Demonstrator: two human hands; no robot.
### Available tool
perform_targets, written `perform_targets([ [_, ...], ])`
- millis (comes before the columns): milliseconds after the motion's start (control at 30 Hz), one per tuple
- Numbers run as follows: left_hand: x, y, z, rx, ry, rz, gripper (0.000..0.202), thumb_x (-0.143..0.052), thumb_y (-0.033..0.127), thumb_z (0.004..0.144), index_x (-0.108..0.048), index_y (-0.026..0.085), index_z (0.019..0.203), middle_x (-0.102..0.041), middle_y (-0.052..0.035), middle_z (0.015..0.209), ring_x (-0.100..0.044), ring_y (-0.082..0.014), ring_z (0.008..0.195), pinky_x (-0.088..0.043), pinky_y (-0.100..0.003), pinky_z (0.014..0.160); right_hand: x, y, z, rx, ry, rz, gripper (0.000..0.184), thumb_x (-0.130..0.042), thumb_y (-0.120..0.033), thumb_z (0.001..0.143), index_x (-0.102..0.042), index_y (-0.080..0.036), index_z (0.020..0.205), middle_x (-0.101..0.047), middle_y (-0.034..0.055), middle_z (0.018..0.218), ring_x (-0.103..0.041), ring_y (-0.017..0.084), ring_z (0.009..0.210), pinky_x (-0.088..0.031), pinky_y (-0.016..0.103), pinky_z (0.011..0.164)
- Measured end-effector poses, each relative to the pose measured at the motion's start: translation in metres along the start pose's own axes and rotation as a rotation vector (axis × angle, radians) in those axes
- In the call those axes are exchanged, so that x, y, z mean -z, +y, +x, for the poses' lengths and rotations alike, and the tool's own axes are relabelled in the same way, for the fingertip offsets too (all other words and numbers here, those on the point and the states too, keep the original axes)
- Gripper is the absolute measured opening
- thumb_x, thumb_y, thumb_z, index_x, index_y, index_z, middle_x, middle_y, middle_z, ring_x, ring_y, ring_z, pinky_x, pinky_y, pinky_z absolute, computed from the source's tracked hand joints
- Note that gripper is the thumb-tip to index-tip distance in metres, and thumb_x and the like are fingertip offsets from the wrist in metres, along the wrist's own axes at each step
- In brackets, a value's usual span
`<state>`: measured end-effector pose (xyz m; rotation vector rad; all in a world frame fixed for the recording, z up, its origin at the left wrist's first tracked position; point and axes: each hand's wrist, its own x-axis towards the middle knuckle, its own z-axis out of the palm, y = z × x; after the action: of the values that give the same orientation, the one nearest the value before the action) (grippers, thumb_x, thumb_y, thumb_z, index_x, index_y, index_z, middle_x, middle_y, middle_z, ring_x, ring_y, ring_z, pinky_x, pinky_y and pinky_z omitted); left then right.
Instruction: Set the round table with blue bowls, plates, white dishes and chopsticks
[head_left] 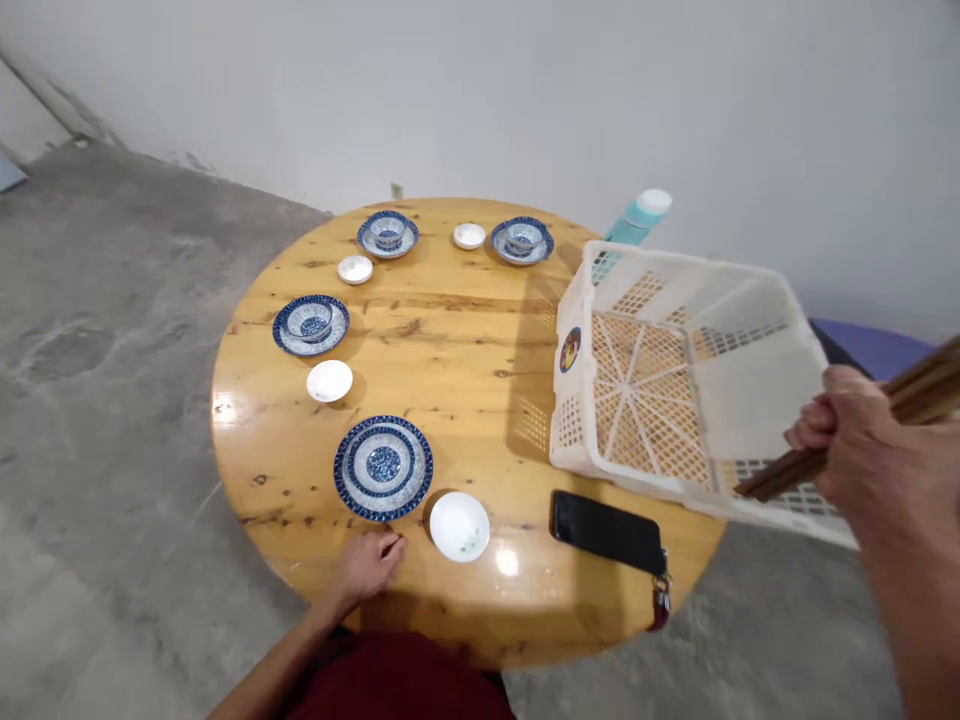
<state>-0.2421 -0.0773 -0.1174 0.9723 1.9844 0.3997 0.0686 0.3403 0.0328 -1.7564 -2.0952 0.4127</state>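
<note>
Chopsticks [926,385]: brown, wood-like, slender; gathered in one loose bundle; too closely packed to count
Grip: clasped around the middle by the right hand [870,435]; held up, off the table [465,370]
Lower ends: pointing left and down; seen against the near rim of the white basket [652,485]; impossible to tell whether touching
Upper ends: slanting up rightward; cut off by the view's edge

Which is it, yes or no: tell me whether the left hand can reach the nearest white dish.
Likely yes: the left hand lies just left of the white dish, with nothing seen between them; the blue-and-white plate sits farther forward, off that path.
</note>
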Motion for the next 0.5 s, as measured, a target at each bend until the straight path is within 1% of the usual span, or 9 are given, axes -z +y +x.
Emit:
perform_targets([
  [33, 0.004, 0.0, -0.001, -0.037, -0.024, -0.002, 0.04, -0.041, 0.035, 0.098, -0.059, 0.02, 0.065, -0.066, -0.0019, 0.064, -0.058, -0.0149, 0.062, -0.035, -0.025, 0.061, 0.009, -0.016, -0.029, -0.065, 0.11, 0.108, 0.101, -0.006, -0.09, 0.082, -0.05, -0.029, 0.15, -0.067, 0.0305, 0.122, -0.072, 0.044, 0.104, -0.059, 0.063, 0.069],
  [67, 0.01, 0.001, -0.003, -0.096, -0.035, 0.012, 0.039, -0.042, 0.033, 0.097, -0.059, 0.019, 0.066, -0.065, -0.002, 0.064, -0.057, -0.0146, 0.063, -0.034, -0.025, 0.061, 0.013, -0.034, -0.061, -0.101, 0.201, 0.193, 0.094, -0.018, -0.089, 0.086, -0.05, -0.026, 0.148, -0.067, 0.0309, 0.121, -0.072, 0.043, 0.103, -0.06, 0.059, 0.067],
  [100, 0.016, 0.002, -0.006, -0.168, -0.055, 0.028, 0.035, -0.044, 0.03, 0.095, -0.06, 0.018, 0.067, -0.065, -0.002, 0.066, -0.057, -0.0144, 0.064, -0.035, -0.025, 0.061, 0.013, -0.054, -0.094, -0.122, 0.296, 0.282, 0.086, -0.032, -0.086, 0.087, -0.058, -0.023, 0.139, -0.069, 0.0308, 0.111, -0.073, 0.041, 0.096, -0.059, 0.055, 0.062],
  [167, 0.03, 0.005, -0.012, -0.328, -0.077, 0.032, 0.032, -0.045, 0.03, 0.096, -0.066, 0.017, 0.076, -0.067, -0.0025, 0.072, -0.058, -0.0147, 0.068, -0.038, -0.025, 0.065, -0.003, -0.092, -0.161, -0.116, 0.308, 0.484, 0.059, -0.053, -0.078, 0.085, -0.069, -0.026, 0.107, -0.07, 0.0188, 0.082, -0.072, 0.034, 0.073, -0.055, 0.047, 0.051],
  [233, 0.047, 0.011, -0.017, -0.465, -0.052, -0.074, 0.031, -0.049, 0.037, 0.097, -0.07, 0.016, 0.101, -0.073, -0.0048, 0.089, -0.064, -0.0161, 0.079, -0.045, -0.026, 0.075, -0.039, -0.125, -0.222, -0.117, 0.268, 0.587, 0.046, -0.064, -0.072, 0.081, -0.064, -0.026, 0.082, -0.061, 0.006, 0.062, -0.066, 0.026, 0.056, -0.053, 0.04, 0.047],
  [300, 0.065, 0.019, -0.021, -0.606, -0.041, -0.236, 0.042, -0.054, 0.042, 0.096, -0.063, 0.016, 0.127, -0.074, -0.0096, 0.11, -0.068, -0.0186, 0.096, -0.05, -0.03, 0.087, -0.086, -0.151, -0.276, -0.155, 0.156, 0.604, 0.047, -0.063, -0.069, 0.082, -0.063, -0.023, 0.077, -0.058, 0.0011, 0.057, -0.066, 0.023, 0.055, -0.055, 0.035, 0.05],
  [367, 0.083, 0.028, -0.028, -0.749, -0.068, -0.349, 0.057, -0.064, 0.045, 0.09, -0.055, 0.016, 0.139, -0.069, -0.0141, 0.128, -0.066, -0.0227, 0.114, -0.051, -0.036, 0.099, -0.135, -0.174, -0.319, -0.143, 0.092, 0.672, 0.046, -0.066, -0.067, 0.083, -0.064, -0.021, 0.075, -0.054, -0.002, 0.051, -0.063, 0.02, 0.053, -0.055, 0.031, 0.051],
  [433, 0.096, 0.035, -0.035, -0.839, -0.081, -0.393, 0.068, -0.075, 0.045, 0.082, -0.054, 0.017, 0.141, -0.065, -0.0158, 0.136, -0.062, -0.0263, 0.125, -0.047, -0.041, 0.108, -0.178, -0.197, -0.347, -0.113, 0.04, 0.756, 0.042, -0.065, -0.063, 0.085, -0.069, -0.021, 0.086, -0.06, -0.0007, 0.058, -0.068, 0.022, 0.061, -0.059, 0.033, 0.058],
  [500, 0.102, 0.038, -0.041, -0.865, -0.091, -0.416, 0.069, -0.08, 0.042, 0.077, -0.056, 0.017, 0.137, -0.067, -0.0149, 0.132, -0.063, -0.0269, 0.123, -0.047, -0.043, 0.11, -0.208, -0.218, -0.361, -0.031, -0.054, 0.777, 0.045, -0.063, -0.062, 0.087, -0.069, -0.022, 0.107, -0.069, 0.003, 0.074, -0.073, 0.027, 0.084, -0.063, 0.039, 0.074],
])
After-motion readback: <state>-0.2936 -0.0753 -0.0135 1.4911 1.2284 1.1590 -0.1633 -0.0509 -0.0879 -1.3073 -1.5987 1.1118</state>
